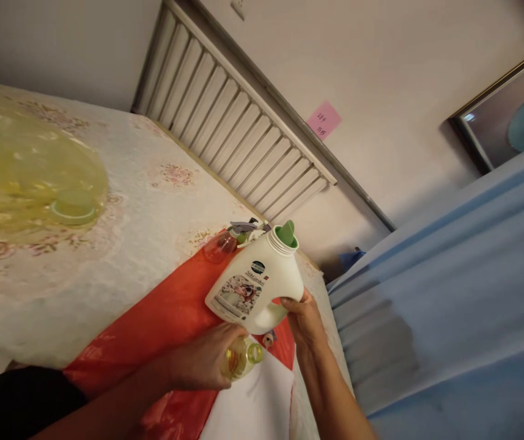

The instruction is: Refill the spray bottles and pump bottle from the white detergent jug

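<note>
surface: wide, under a floral cloth (151,201). on it, to the left, a bulky see-through yellow container (18,165); bag or stiff vessel, cannot tell. a round pale green cap (73,206) shows at its end; inside or behind the wall, unclear.

red sheet (147,311): spread over the cloth beneath both hands, presumably to shield it from drips. a white sheet (257,403) overlaps it.

white jug (257,275): over the red sheet, mouth uppermost, uncapped, a green spout (285,232) seated in the neck. right hand (305,311) is wrapped round the handle, thumb at its opening; that hold likely keeps the weight steady with the mouth up. opaque wall, so fill level cannot be told.

clear spray bottle (220,246): just beyond the jug, grey trigger head fitted; contents not discernible.

small bottle (241,357): closely gripped by the left hand (202,354), just below the jug's base in view. clear wall, yellow tint within, mouth open and pointing away from the palm, probably to leave the opening unobstructed.
</note>
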Demonstrator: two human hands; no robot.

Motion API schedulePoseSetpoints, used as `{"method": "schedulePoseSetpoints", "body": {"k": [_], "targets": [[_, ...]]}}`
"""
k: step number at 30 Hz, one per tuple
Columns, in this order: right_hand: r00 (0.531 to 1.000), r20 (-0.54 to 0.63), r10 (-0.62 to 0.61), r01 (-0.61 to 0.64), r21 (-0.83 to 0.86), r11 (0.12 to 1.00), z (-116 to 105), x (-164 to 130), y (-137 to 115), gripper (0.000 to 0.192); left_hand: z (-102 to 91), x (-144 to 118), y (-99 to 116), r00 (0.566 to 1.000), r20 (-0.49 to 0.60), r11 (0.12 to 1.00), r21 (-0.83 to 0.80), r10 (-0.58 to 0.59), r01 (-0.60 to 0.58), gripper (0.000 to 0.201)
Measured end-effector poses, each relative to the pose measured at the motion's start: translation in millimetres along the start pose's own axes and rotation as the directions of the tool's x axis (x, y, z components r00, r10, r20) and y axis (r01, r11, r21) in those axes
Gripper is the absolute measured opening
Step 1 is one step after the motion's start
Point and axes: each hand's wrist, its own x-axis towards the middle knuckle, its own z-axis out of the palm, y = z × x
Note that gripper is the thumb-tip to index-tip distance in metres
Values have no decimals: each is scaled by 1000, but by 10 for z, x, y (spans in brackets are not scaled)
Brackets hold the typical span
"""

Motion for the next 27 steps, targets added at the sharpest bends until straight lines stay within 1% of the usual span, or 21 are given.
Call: {"method": "schedulePoseSetpoints", "body": {"k": [3, 7, 10, 14, 17, 19, 22, 24, 26, 27], "targets": [[999, 43, 11, -13, 42, 999, 153, 8, 67, 44, 9, -17, 33, 996, -60, 993, 108, 62, -55, 60], [994, 101, 35, -43, 85, 995, 274, -7, 166, 50, 15, -65, 177, 997, -32, 989, 130, 71, -66, 54], [988, 148, 43, -63, 129, 990, 311, -25, 287, 48, 35, -93, 240, 997, -12, 989, 125, 83, -80, 58], [984, 172, 46, -71, 142, 987, 350, -55, 491, 42, 107, -109, 163, 994, -4, 975, 194, 113, -110, 64], [983, 181, 27, -56, 158, 986, 386, -89, 618, 41, 148, -114, 102, 994, 5, 963, 250, 105, -103, 66], [983, 185, 10, -41, 160, 986, 390, -115, 652, 41, 151, -120, 94, 996, 25, 962, 255, 89, -93, 64], [976, 219, 13, -43, 133, 990, 304, -139, 596, 44, 138, -128, 94, 998, 35, 970, 238, 45, -52, 64], [960, 275, 47, -70, 74, 995, 159, -139, 513, 50, 134, -129, 69, 999, 26, 971, 236, 22, -28, 68], [960, 263, 97, -81, -69, 994, -50, -129, 449, 58, 138, -126, 26, 1000, 13, 969, 248, 19, -22, 72], [972, 205, 112, -77, -169, 983, -168, -123, 440, 62, 143, -123, 4, 1000, 13, 967, 256, 19, -21, 73]]}}
